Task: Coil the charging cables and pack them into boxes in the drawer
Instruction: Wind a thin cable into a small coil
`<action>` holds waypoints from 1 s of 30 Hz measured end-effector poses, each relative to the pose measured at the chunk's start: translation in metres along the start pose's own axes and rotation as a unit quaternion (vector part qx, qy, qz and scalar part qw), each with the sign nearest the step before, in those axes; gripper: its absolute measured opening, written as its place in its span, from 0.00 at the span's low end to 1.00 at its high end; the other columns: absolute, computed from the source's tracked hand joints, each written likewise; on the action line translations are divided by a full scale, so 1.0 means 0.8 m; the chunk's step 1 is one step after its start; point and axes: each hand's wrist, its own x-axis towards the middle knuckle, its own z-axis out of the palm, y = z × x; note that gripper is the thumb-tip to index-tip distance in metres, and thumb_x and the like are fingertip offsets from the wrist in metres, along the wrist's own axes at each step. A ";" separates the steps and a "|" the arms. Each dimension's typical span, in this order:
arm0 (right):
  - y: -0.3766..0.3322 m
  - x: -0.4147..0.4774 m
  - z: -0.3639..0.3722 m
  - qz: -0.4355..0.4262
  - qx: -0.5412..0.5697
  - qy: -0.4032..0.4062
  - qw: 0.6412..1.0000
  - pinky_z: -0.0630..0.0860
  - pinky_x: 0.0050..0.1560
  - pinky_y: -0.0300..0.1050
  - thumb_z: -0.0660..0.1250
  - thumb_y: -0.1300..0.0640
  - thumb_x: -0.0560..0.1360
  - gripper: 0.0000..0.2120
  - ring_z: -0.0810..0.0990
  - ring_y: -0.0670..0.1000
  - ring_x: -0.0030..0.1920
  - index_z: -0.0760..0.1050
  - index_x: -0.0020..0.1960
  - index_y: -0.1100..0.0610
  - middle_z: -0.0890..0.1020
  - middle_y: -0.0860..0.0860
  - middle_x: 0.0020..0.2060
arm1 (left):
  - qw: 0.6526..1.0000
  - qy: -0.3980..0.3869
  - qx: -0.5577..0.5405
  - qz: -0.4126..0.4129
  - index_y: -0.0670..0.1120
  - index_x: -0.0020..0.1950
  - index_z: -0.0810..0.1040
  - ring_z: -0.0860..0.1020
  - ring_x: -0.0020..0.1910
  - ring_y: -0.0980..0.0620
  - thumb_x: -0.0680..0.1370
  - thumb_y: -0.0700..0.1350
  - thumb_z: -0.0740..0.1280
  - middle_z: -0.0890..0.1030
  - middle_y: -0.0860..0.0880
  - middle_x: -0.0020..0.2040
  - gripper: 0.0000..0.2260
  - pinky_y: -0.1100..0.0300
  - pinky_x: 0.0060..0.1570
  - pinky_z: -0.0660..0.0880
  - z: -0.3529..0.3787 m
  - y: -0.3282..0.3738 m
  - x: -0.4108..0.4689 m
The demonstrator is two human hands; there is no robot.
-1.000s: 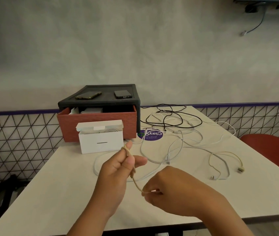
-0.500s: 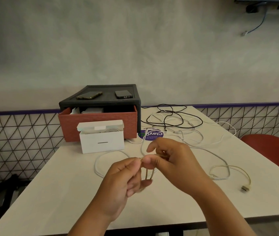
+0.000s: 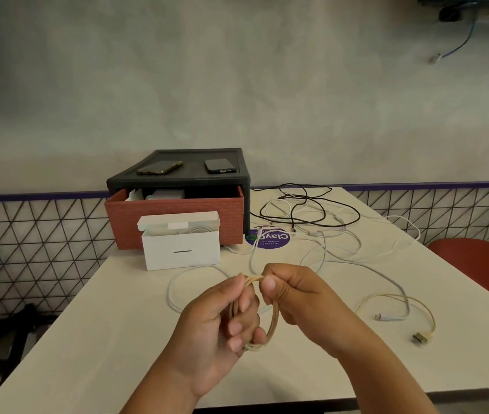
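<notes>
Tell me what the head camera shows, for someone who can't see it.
A left hand grips a half-coiled beige cable above a white table while the right hand pinches its top. Behind them are an open white box, a red drawer pulled out of a black cabinet, and loose cables.

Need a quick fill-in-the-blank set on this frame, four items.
Phones on the black drawer unit: ___.
The white box in front of the red drawer has its lid ___.
The sticker on the table is ___.
The left hand and right hand grip a beige cable wound into a ___.
Missing: two; open; purple; coil.
</notes>
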 end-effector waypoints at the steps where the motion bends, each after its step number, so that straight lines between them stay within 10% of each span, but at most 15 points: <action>1: 0.001 0.001 -0.001 -0.002 -0.006 0.009 1.000 0.59 0.27 0.28 0.60 0.49 0.71 0.13 0.63 0.41 0.23 0.69 0.30 0.51 0.66 0.41 0.20 | 1.000 -0.001 0.004 -0.007 0.45 0.25 0.70 0.61 0.16 0.56 0.70 0.49 0.62 0.63 0.50 0.19 0.14 0.61 0.28 0.72 0.001 0.002 0.001; 11: 0.012 0.012 -0.006 -0.029 -0.135 0.127 0.982 0.65 0.32 0.33 0.58 0.42 0.76 0.19 0.69 0.41 0.29 0.70 0.30 0.49 0.73 0.40 0.24 | 0.995 0.008 -0.095 -0.011 0.40 0.32 0.79 0.57 0.16 0.59 0.70 0.45 0.61 0.58 0.52 0.21 0.13 0.65 0.19 0.62 0.012 0.001 0.022; 16: 0.021 0.010 -0.015 0.002 -0.154 0.104 0.983 0.61 0.30 0.33 0.57 0.47 0.77 0.16 0.66 0.42 0.27 0.72 0.31 0.42 0.70 0.42 0.23 | 0.985 -0.046 -0.164 0.000 0.36 0.46 0.82 0.61 0.17 0.58 0.55 0.43 0.81 0.62 0.51 0.21 0.23 0.63 0.21 0.67 -0.007 0.004 0.032; 30: 0.017 0.000 -0.006 0.034 -0.308 0.004 0.951 0.62 0.32 0.36 0.56 0.49 0.80 0.14 0.71 0.41 0.35 0.73 0.41 0.36 0.73 0.30 0.29 | 0.983 -0.059 -0.157 0.075 0.35 0.57 0.79 0.69 0.22 0.55 0.57 0.42 0.80 0.69 0.49 0.26 0.31 0.59 0.33 0.78 -0.011 0.021 0.047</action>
